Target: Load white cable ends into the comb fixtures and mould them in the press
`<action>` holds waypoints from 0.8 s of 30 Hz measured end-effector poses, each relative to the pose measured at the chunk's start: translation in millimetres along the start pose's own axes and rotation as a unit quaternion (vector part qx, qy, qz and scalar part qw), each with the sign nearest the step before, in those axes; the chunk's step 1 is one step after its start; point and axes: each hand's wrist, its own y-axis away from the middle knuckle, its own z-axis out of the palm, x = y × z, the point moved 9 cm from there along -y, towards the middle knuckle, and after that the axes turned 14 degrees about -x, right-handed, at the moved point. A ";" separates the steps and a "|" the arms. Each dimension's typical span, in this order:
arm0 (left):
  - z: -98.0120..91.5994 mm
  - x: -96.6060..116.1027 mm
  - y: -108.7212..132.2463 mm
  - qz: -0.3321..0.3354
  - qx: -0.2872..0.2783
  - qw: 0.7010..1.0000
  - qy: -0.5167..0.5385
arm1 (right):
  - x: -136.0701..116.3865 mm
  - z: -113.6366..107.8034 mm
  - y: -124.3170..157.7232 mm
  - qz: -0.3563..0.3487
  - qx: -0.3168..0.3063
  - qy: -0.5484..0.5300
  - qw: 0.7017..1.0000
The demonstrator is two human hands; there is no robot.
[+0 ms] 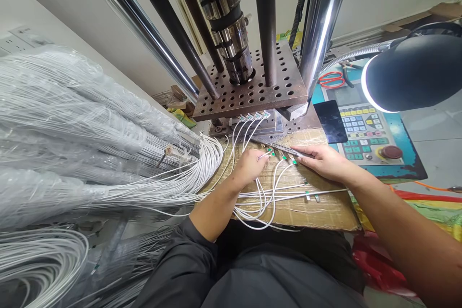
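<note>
My left hand (pixel 251 166) is closed on a white cable (pixel 264 155) near its green-marked end, above the cardboard. My right hand (pixel 323 162) grips the right end of a long dark metal bar (pixel 279 146), which lies slanted across the board. Several cable ends with green tips (pixel 284 158) sit along the bar's near edge, between my two hands. Behind them, more white cables (pixel 251 130) run up to a row of pale pieces (pixel 254 116) under the perforated steel plate (pixel 252 101) of a press.
Bundles of white cable in clear plastic (pixel 72 106) fill the left side. A control panel (pixel 364 130) with a red knob (pixel 391 152) stands at the right, under a black lamp (pixel 415 67). A dark phone-like slab (pixel 329 121) and red-handled scissors (pixel 332 79) lie there. Cardboard (pixel 325 214) covers the near surface.
</note>
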 end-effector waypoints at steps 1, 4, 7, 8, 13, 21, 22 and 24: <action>-0.6 0.5 0.6 -0.003 0.004 1.000 -0.003 | 0.1 0.1 0.0 0.001 0.000 0.000 1.000; -2.3 3.8 2.9 -0.005 0.021 0.999 -0.029 | 2.0 0.1 0.1 0.008 0.002 0.001 1.000; -3.8 10.6 5.6 0.006 0.041 0.996 -0.076 | 2.0 -0.1 0.1 0.005 0.003 0.001 1.000; -3.8 12.8 6.3 0.012 0.047 0.995 -0.086 | 1.3 -0.5 0.2 0.002 0.005 0.004 1.000; -1.9 16.4 5.3 0.026 0.072 0.994 -0.083 | -2.8 -1.6 0.0 -0.010 0.008 0.037 0.999; 3.1 14.1 -3.1 0.015 0.104 0.992 -0.070 | -2.2 -3.6 -0.8 -0.009 0.019 0.053 0.998; 4.0 14.6 -3.4 0.021 0.102 0.992 -0.065 | -2.2 -3.4 -0.9 -0.010 0.018 0.052 0.998; 5.1 15.3 -3.5 0.030 0.100 0.993 -0.060 | -0.8 -2.4 -1.4 -0.009 0.014 0.044 0.999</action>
